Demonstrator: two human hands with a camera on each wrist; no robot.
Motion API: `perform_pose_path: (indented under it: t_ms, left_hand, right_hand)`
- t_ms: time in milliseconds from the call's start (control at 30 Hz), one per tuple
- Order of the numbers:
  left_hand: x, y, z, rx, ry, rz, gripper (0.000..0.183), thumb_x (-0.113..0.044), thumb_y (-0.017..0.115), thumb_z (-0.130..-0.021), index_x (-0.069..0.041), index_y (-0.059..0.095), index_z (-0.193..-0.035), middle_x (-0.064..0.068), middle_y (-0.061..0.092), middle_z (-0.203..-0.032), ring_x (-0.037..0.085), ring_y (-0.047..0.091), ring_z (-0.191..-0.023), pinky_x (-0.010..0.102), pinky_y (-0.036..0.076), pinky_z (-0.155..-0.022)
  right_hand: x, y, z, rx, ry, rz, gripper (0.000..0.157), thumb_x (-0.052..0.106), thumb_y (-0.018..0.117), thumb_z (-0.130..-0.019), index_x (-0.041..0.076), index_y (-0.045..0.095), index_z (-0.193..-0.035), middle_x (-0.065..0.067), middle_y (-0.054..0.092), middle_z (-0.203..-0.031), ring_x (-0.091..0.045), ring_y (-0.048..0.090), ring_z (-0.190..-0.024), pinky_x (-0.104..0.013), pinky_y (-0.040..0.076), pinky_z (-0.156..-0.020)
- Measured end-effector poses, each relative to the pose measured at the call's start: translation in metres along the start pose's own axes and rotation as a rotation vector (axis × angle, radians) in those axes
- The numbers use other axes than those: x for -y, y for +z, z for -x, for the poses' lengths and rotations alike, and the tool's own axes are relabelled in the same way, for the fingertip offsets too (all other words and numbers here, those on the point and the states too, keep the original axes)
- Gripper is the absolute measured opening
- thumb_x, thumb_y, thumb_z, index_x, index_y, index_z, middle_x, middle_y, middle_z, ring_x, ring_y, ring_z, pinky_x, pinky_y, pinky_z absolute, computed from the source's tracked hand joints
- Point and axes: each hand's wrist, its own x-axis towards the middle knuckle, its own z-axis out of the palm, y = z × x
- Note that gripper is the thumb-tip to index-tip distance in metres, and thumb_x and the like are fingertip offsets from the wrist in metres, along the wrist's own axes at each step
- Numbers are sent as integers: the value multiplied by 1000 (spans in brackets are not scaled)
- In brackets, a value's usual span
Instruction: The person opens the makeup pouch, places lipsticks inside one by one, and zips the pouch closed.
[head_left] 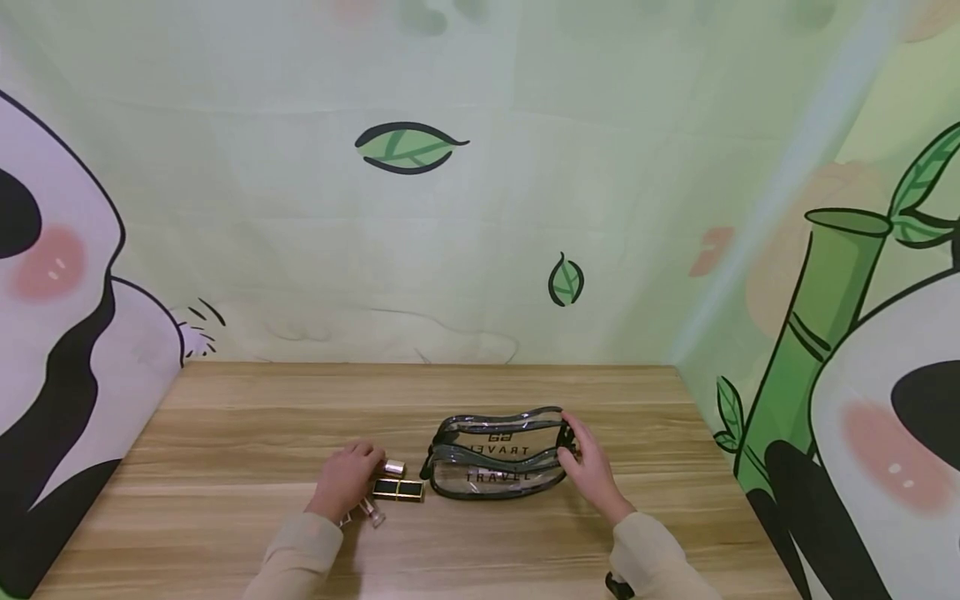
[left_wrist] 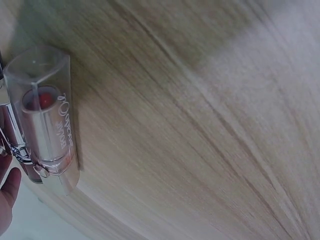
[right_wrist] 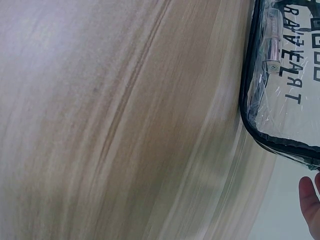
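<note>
My left hand (head_left: 345, 481) reaches down among several lipsticks at table height; its fingertips are hidden, so a firm hold cannot be made out. A gold-ended tube (head_left: 393, 468) pokes out beside its fingers, with a black and gold lipstick (head_left: 398, 490) just in front. Below the palm lies a clear tube (head_left: 372, 512). In the left wrist view, a clear-capped lipstick (left_wrist: 47, 125) lies near the thumb (left_wrist: 10, 192). My right hand (head_left: 596, 471) grips the right end of a see-through, black-edged travel bag (head_left: 495, 487). Through its plastic shows a small tube (right_wrist: 273, 42).
A wood-grain table (head_left: 525, 550) carries everything, and its back edge meets a green cloth backdrop (head_left: 487, 208) with printed leaves and pandas. By the right sleeve sits a small black object (head_left: 618, 586), partly hidden.
</note>
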Motion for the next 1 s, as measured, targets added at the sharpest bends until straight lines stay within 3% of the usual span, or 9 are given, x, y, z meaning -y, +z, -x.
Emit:
perform_pose_path:
  t_ms: [567, 833, 1000]
  left_hand:
    - [0, -7, 0, 35, -44, 29, 42, -7, 74, -61, -13, 59, -100, 6, 58, -93, 26, 56, -85, 39, 51, -71]
    - [4, -8, -1, 42, -24, 10, 50, -16, 80, -55, -18, 57, -100, 4, 59, -95, 24, 57, -83, 38, 50, -74]
    - [6, -9, -3, 28, -4, -8, 45, -14, 77, -60, -20, 57, -99, 2, 60, -95, 22, 58, -81, 36, 51, -69]
  right_hand:
    - [0, 0, 0, 5, 7, -29, 53, 7, 50, -79, 1, 40, -130, -22, 41, -132, -38, 41, -118, -49, 45, -80]
    - [0, 0, 1, 15, 23, -33, 53, 7, 50, -79, 2, 39, -131, -21, 40, -132, -38, 41, -118, -51, 44, -82]
    - [0, 0, 1, 10, 18, -26, 53, 7, 50, -79, 2, 39, -131, -22, 41, -132, -38, 42, -117, -49, 45, -80]
